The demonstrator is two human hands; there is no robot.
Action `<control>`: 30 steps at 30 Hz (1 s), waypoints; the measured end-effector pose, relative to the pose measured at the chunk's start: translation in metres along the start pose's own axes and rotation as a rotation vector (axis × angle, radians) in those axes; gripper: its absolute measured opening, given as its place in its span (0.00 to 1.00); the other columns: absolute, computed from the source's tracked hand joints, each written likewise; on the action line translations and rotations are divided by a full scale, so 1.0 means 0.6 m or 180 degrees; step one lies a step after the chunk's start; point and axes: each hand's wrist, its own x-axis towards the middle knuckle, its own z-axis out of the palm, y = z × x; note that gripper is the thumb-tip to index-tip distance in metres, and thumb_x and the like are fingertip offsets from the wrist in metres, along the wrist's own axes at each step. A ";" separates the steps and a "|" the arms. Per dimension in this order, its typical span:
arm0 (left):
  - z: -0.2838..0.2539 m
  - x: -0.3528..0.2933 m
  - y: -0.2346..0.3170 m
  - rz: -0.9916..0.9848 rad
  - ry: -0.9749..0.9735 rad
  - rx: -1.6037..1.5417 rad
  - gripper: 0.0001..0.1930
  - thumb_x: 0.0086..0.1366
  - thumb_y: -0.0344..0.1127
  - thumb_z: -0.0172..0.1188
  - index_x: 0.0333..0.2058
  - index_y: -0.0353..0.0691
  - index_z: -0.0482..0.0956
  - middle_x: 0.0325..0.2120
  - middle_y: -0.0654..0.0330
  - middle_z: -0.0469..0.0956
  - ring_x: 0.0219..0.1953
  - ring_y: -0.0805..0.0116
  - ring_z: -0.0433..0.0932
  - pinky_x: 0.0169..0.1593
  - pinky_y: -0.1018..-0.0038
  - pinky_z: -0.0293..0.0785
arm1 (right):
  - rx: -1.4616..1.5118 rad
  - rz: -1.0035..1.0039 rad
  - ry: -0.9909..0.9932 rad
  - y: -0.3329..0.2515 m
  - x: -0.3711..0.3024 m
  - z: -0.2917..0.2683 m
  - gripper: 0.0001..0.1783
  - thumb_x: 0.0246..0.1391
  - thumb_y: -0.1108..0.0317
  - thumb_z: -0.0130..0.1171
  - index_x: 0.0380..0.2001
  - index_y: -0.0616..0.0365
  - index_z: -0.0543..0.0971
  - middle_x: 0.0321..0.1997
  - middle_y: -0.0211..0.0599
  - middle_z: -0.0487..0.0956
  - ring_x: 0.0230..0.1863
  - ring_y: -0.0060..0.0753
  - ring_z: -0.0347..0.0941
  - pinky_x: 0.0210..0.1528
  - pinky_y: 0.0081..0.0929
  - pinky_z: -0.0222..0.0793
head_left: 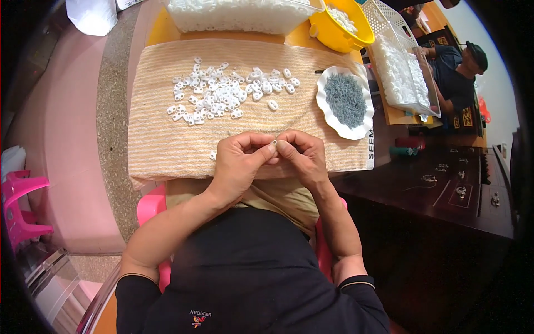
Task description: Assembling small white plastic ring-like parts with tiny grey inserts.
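Note:
My left hand (236, 162) and my right hand (305, 157) meet above the near edge of a striped towel (167, 147). Thumbs and fingertips of both hands pinch one tiny pale piece (274, 142), mostly covered by the fingers. Beyond them lies a loose heap of small white oval plastic pieces with two holes (217, 99). One more white piece (213, 156) rests just left of my left hand. To the right of the heap, a white dish with a wavy rim (362, 132) holds many thin grey bits (345, 100), too small to make out clearly.
At the far edge stands a clear bin of white pieces (239, 16), with a yellow basket (359, 42) beside it. A second bin (400, 72) is at the right, near another person (459, 69). Dark wooden furniture (417, 195) lies right; a pink stool (25, 206) stands far left.

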 end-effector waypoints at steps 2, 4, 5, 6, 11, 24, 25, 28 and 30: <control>0.000 -0.001 0.001 -0.0007 0.0016 0.0039 0.10 0.62 0.27 0.62 0.40 0.29 0.79 0.31 0.59 0.81 0.32 0.75 0.80 0.39 0.81 0.79 | 0.0087 0.0079 0.0050 -0.001 0.000 0.001 0.08 0.60 0.70 0.58 0.34 0.65 0.79 0.30 0.27 0.79 0.31 0.13 0.71 0.35 0.14 0.67; 0.001 0.001 0.003 -0.0015 0.0033 0.0079 0.10 0.62 0.27 0.62 0.40 0.29 0.79 0.31 0.59 0.81 0.31 0.75 0.80 0.39 0.81 0.79 | -0.0027 -0.0030 0.0046 -0.002 0.002 0.000 0.08 0.60 0.69 0.58 0.33 0.65 0.79 0.30 0.28 0.79 0.31 0.14 0.72 0.35 0.14 0.68; 0.001 0.002 0.003 -0.0004 -0.0004 0.0027 0.09 0.62 0.27 0.62 0.40 0.29 0.79 0.31 0.59 0.81 0.31 0.75 0.80 0.39 0.81 0.79 | -0.0028 -0.0044 0.0042 -0.004 0.001 0.001 0.08 0.60 0.69 0.58 0.33 0.65 0.79 0.30 0.28 0.79 0.31 0.14 0.72 0.35 0.14 0.68; 0.001 0.003 0.004 0.0005 -0.0042 -0.0026 0.09 0.62 0.27 0.62 0.40 0.30 0.79 0.31 0.59 0.81 0.31 0.76 0.80 0.39 0.81 0.79 | -0.0018 -0.0011 0.0086 -0.005 0.001 0.001 0.08 0.60 0.69 0.58 0.33 0.66 0.79 0.30 0.29 0.80 0.32 0.14 0.72 0.35 0.15 0.69; -0.002 0.005 0.003 -0.0027 -0.0080 -0.0186 0.09 0.62 0.27 0.61 0.40 0.30 0.79 0.30 0.59 0.81 0.32 0.75 0.79 0.39 0.81 0.78 | -0.0016 0.0127 0.0145 -0.021 0.003 0.002 0.09 0.60 0.68 0.58 0.35 0.65 0.79 0.31 0.27 0.79 0.32 0.13 0.71 0.35 0.13 0.67; -0.007 0.007 0.015 -0.0095 0.0224 -0.0701 0.09 0.62 0.24 0.60 0.42 0.31 0.76 0.33 0.58 0.78 0.35 0.72 0.79 0.42 0.76 0.80 | -0.2266 -0.1058 0.0596 -0.025 0.076 -0.018 0.06 0.55 0.72 0.60 0.34 0.63 0.80 0.28 0.33 0.78 0.26 0.20 0.72 0.27 0.18 0.66; -0.008 0.007 0.015 -0.0086 0.0222 -0.0701 0.09 0.62 0.24 0.60 0.42 0.31 0.76 0.33 0.58 0.78 0.35 0.72 0.79 0.42 0.76 0.80 | -0.2679 -0.1130 0.0676 -0.026 0.082 -0.014 0.06 0.54 0.72 0.61 0.34 0.62 0.80 0.29 0.35 0.78 0.26 0.27 0.73 0.28 0.22 0.67; -0.009 0.008 0.015 -0.0057 0.0192 -0.0710 0.09 0.62 0.24 0.60 0.41 0.31 0.76 0.32 0.58 0.78 0.34 0.72 0.79 0.42 0.76 0.80 | -0.3319 -0.1186 0.0771 -0.021 0.095 -0.007 0.07 0.52 0.69 0.62 0.34 0.59 0.81 0.32 0.39 0.78 0.29 0.38 0.75 0.32 0.29 0.70; -0.011 0.008 0.014 -0.0049 0.0184 -0.0754 0.09 0.62 0.24 0.60 0.41 0.31 0.76 0.32 0.58 0.78 0.34 0.72 0.79 0.42 0.76 0.80 | -0.3534 -0.1170 0.0766 -0.018 0.098 -0.001 0.08 0.51 0.68 0.63 0.34 0.58 0.82 0.33 0.40 0.78 0.30 0.43 0.76 0.34 0.33 0.71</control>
